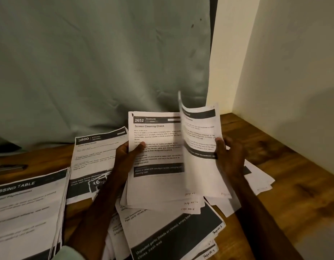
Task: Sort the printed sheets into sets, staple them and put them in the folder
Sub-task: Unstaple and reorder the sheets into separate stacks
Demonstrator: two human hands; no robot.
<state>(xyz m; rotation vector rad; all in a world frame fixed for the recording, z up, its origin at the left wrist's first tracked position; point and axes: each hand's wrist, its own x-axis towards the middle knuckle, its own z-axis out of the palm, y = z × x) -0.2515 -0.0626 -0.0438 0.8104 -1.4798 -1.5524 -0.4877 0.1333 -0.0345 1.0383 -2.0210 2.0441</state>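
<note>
Wooden table (265, 147), hands (124, 156) gripping thin curling printed sheets (158, 184)

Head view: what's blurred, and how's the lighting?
Head view: dim and warm; the curled sheet lifted by the right hand is motion-blurred, while the Screen Cleaning Check sheet in the left hand reads sharply; the edges bow from the wide lens; no glare.

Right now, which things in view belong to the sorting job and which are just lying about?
Job:
- sheets in left hand
- curled sheet in right hand
- left pile
- kitchen pile
- loose sheets

Lying about:
- dark object, too blurred to identify
- cloth backdrop
</note>
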